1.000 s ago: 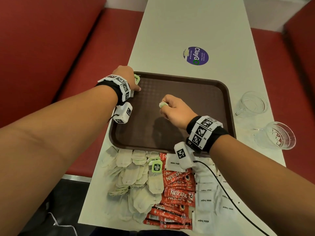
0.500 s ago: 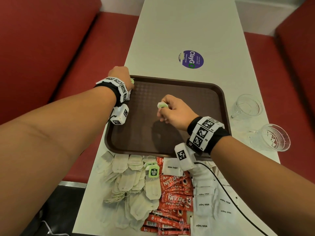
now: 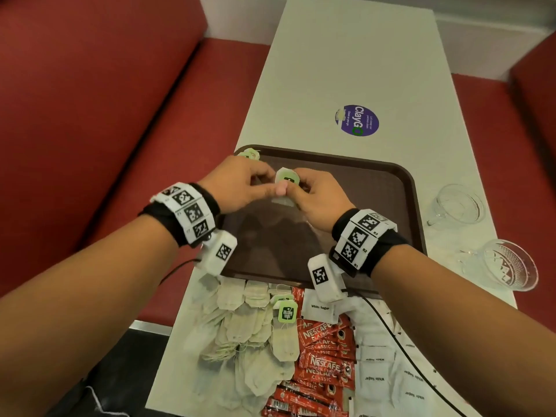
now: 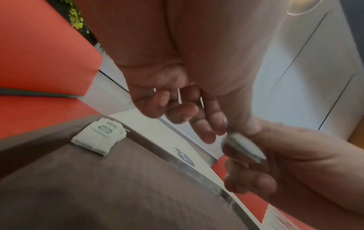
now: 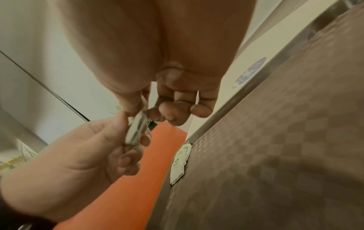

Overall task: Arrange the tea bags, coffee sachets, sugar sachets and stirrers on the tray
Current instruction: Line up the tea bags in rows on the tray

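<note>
- At frame centre, the left hand [image 3: 237, 185] and right hand [image 3: 316, 197] met above the brown tray [image 3: 391, 188], fingers [image 4: 199, 124] of both pinched together on one tea bag [image 3: 287, 179].
- Another tea bag lot [image 3: 250, 153] lay in the tray's upper-left corner.
- Loose tea bags [image 3: 240, 332], coffee sachets [image 3: 325, 356] and sugar sachets [image 3: 373, 371] covered the bench [image 3: 346, 55] at lower frame.

you hold a pale paper tea bag with a green tag [image 3: 287, 179] above the dark brown plastic tray [image 3: 400, 188]. another green-tagged tea bag [image 3: 250, 153] lies flat in its far left corner. loose tea bags [image 3: 240, 332], red coffee sachets [image 3: 325, 356] and white sugar sachets [image 3: 373, 365] lie beside the tray's near edge.
</note>
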The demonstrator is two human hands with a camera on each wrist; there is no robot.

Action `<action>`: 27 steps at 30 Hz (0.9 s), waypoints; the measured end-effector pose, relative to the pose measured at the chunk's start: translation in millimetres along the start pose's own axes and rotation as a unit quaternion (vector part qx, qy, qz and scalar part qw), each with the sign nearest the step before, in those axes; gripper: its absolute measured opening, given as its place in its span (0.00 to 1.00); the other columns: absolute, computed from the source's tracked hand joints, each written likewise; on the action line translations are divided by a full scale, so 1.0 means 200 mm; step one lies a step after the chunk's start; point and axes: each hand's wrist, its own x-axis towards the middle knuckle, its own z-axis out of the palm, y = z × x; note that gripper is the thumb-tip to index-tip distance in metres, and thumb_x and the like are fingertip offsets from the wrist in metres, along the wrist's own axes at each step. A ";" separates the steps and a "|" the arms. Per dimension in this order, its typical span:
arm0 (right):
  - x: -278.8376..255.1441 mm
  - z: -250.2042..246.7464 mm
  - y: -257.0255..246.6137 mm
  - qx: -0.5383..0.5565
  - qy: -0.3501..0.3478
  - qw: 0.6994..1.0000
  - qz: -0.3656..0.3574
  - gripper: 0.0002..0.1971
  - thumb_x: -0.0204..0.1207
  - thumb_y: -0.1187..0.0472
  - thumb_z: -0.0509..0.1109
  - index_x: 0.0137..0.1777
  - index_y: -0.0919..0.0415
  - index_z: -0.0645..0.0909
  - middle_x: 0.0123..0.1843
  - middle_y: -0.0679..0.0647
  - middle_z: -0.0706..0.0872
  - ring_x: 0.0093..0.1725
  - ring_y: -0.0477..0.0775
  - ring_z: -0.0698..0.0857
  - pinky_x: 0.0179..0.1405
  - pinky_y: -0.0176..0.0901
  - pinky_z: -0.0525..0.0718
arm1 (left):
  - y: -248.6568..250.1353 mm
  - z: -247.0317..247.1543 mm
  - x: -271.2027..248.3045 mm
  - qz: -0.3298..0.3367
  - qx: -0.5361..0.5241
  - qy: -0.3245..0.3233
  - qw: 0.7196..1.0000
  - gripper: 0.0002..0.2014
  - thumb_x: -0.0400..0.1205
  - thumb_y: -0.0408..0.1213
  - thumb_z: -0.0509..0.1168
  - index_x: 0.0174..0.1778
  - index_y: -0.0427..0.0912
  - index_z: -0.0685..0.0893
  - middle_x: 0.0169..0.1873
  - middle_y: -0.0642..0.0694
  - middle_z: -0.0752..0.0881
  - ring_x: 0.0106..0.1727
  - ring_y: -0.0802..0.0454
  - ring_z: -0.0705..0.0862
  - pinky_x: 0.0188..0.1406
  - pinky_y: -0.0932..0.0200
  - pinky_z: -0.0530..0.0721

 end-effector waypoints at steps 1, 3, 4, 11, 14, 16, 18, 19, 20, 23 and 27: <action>0.00 0.01 -0.01 0.010 -0.004 1.000 0.003 0.10 0.84 0.51 0.69 0.47 0.54 0.87 0.35 0.46 0.85 0.34 0.46 0.81 0.39 0.44 0.79 | -0.01 0.02 -0.02 0.006 -0.006 0.000 1.000 0.08 0.77 0.52 0.74 0.35 0.60 0.84 0.25 0.65 0.81 0.29 0.66 0.77 0.31 0.75 0.71; -0.02 0.02 -0.02 0.032 -0.021 0.999 0.021 0.10 0.83 0.50 0.70 0.50 0.56 0.87 0.33 0.48 0.86 0.27 0.46 0.80 0.33 0.43 0.79 | -0.08 0.05 -0.04 -0.002 -0.017 0.015 1.000 0.11 0.76 0.47 0.77 0.32 0.59 0.82 0.24 0.61 0.80 0.28 0.64 0.74 0.30 0.73 0.70; -0.03 0.02 -0.02 0.046 -0.034 0.998 0.034 0.10 0.82 0.50 0.71 0.53 0.56 0.86 0.35 0.51 0.88 0.26 0.45 0.81 0.30 0.43 0.81 | -0.12 0.06 -0.04 -0.022 -0.018 0.030 0.999 0.11 0.76 0.48 0.77 0.31 0.56 0.83 0.24 0.58 0.80 0.28 0.62 0.73 0.31 0.69 0.71; -0.20 -0.01 0.02 -0.009 -0.266 0.961 0.081 0.16 0.66 0.52 0.86 0.51 0.54 0.88 0.40 0.51 0.90 0.37 0.43 0.85 0.48 0.43 0.85 | -0.39 0.00 0.04 -0.228 0.084 0.067 0.968 0.13 0.74 0.53 0.78 0.32 0.49 0.86 0.28 0.55 0.83 0.31 0.57 0.79 0.27 0.62 0.71; -0.28 0.00 0.02 -0.032 -0.356 0.928 0.108 0.17 0.63 0.52 0.87 0.50 0.53 0.88 0.36 0.48 0.87 0.34 0.45 0.83 0.48 0.46 0.85 | -0.41 -0.01 0.13 -0.254 0.109 0.056 0.959 0.14 0.73 0.53 0.78 0.32 0.47 0.88 0.30 0.54 0.85 0.35 0.56 0.82 0.31 0.61 0.73; -0.32 0.03 0.02 -0.063 -0.391 0.913 0.100 0.17 0.64 0.53 0.87 0.50 0.53 0.88 0.34 0.49 0.86 0.31 0.46 0.81 0.42 0.43 0.83 | -0.40 -0.02 0.19 -0.267 0.120 0.064 0.954 0.15 0.73 0.54 0.78 0.31 0.46 0.88 0.31 0.52 0.86 0.38 0.52 0.84 0.32 0.60 0.74; -0.34 0.05 0.02 -0.099 -0.411 0.902 0.088 0.15 0.66 0.54 0.86 0.50 0.53 0.88 0.32 0.49 0.84 0.29 0.47 0.80 0.39 0.44 0.84 | -0.39 -0.03 0.23 -0.286 0.130 0.072 0.946 0.15 0.72 0.54 0.79 0.32 0.46 0.88 0.32 0.50 0.87 0.38 0.51 0.85 0.31 0.60 0.76; -0.35 0.07 0.03 -0.120 -0.413 0.899 0.080 0.13 0.67 0.54 0.85 0.50 0.52 0.89 0.31 0.48 0.84 0.29 0.46 0.80 0.41 0.46 0.85 | -0.39 -0.03 0.24 -0.299 0.141 0.067 0.942 0.15 0.71 0.54 0.79 0.34 0.47 0.89 0.34 0.49 0.88 0.40 0.50 0.86 0.33 0.59 0.80; -0.35 0.08 0.03 -0.140 -0.410 0.899 0.072 0.10 0.69 0.54 0.84 0.49 0.52 0.89 0.30 0.46 0.85 0.29 0.44 0.80 0.43 0.47 0.87 | -0.39 -0.03 0.25 -0.311 0.152 0.060 0.936 0.16 0.69 0.56 0.80 0.36 0.46 0.90 0.37 0.48 0.89 0.42 0.48 0.87 0.38 0.56 0.85; -0.36 0.09 0.05 -0.163 -0.391 0.904 0.053 0.04 0.74 0.54 0.80 0.46 0.52 0.90 0.29 0.43 0.86 0.29 0.40 0.81 0.47 0.51 0.90 | -0.39 -0.02 0.24 -0.337 0.163 0.050 0.926 0.23 0.62 0.59 0.82 0.41 0.46 0.88 0.42 0.46 0.90 0.44 0.45 0.87 0.47 0.49 0.88; -0.35 0.07 0.04 -0.139 -0.363 0.920 0.052 0.06 0.74 0.53 0.80 0.43 0.54 0.89 0.35 0.51 0.88 0.31 0.42 0.81 0.45 0.48 0.88 | -0.38 -0.02 0.22 -0.300 0.184 0.087 0.932 0.24 0.66 0.56 0.82 0.48 0.46 0.82 0.43 0.48 0.86 0.47 0.45 0.85 0.41 0.52 0.82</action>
